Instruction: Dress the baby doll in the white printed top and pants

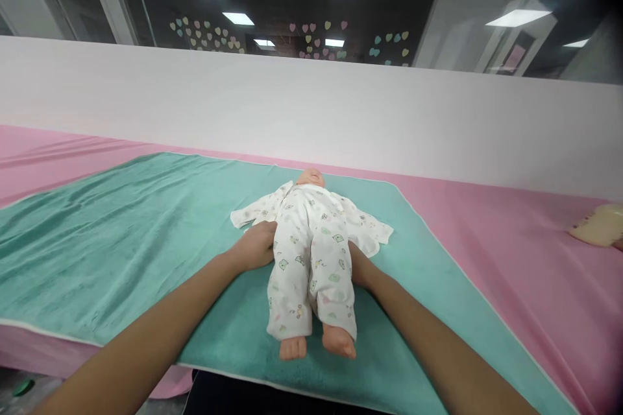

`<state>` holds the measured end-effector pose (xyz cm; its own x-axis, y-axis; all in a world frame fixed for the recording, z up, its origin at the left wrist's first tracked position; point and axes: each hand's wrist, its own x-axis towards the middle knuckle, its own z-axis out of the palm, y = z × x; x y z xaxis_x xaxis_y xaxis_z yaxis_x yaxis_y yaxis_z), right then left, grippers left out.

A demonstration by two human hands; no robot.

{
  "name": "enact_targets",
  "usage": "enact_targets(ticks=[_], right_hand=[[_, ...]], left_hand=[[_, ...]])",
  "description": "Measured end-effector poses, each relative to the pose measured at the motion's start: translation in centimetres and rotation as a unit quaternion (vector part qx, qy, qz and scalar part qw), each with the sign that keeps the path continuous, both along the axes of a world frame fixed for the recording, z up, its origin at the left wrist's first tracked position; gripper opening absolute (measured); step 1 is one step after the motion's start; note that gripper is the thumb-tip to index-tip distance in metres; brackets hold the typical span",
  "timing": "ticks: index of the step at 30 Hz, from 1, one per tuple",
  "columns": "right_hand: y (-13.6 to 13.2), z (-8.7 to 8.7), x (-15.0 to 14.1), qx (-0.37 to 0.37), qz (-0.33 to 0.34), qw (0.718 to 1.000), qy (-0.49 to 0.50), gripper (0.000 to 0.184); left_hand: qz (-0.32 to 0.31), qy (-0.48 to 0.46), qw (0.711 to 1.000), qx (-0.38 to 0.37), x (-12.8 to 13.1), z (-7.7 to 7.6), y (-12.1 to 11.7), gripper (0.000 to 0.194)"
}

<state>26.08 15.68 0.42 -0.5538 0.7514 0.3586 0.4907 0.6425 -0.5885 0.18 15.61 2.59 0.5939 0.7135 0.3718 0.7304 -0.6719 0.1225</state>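
A baby doll [311, 177] lies on its back on a green towel [146, 240], its feet toward me. It has on a white printed top [367, 227] with the sleeves spread out, and white printed trousers [292, 266] that reach up over its belly. At the trousers' left side, near the hip, my left hand [257, 245] is closed with its fingers curled against the cloth. My right hand [361, 266] is at the opposite hip, its fingers hidden behind the trousers and the doll. The doll's bare feet [339, 341] stick out of the trouser legs.
Pink cloth [467, 220] covers the table around the towel. A low white wall [292, 110] stands behind, with dark glass above it bearing heart-shaped stickers. At the far right edge is a pale yellowish thing [598, 225], partly cut off. A green round object [23, 388] lies below at left.
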Motion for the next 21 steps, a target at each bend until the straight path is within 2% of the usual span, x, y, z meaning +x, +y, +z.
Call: enact_targets(ticks=[4, 6, 9, 12, 15, 18, 21], right_hand=[[-0.2, 0.6, 0.0, 0.044, -0.032, 0.996, -0.065, 0.042], [-0.2, 0.9, 0.3, 0.083, -0.050, 0.988, -0.119, 0.036], [-0.1, 1.5, 1.4, 0.157, -0.088, 0.961, -0.210, 0.022], [-0.4, 2.0, 2.8, 0.187, -0.099, 0.947, -0.242, 0.020], [-1.3, 2.5, 4.0, 0.151, -0.077, 0.963, -0.209, 0.027], [-1.9, 3.0, 4.9, 0.046, -0.061, 0.988, -0.137, 0.033], [-1.3, 3.5, 4.8, -0.045, -0.087, 0.995, -0.016, 0.029]], left_hand=[[-0.008, -0.009, 0.999, -0.044, -1.6, -0.6, -1.4, 0.019], [0.018, -0.034, 0.997, -0.070, -1.9, -0.8, -1.5, 0.023], [0.056, -0.078, 0.991, -0.096, -1.8, -0.7, -1.3, 0.029], [0.089, -0.116, 0.983, -0.109, -1.5, -0.4, -1.1, 0.034], [0.115, -0.148, 0.975, -0.118, -1.3, -0.3, -1.1, 0.037], [0.130, -0.188, 0.965, -0.127, -1.3, -0.4, -1.1, 0.040], [0.153, -0.230, 0.954, -0.115, -0.8, 0.2, -0.5, 0.039]])
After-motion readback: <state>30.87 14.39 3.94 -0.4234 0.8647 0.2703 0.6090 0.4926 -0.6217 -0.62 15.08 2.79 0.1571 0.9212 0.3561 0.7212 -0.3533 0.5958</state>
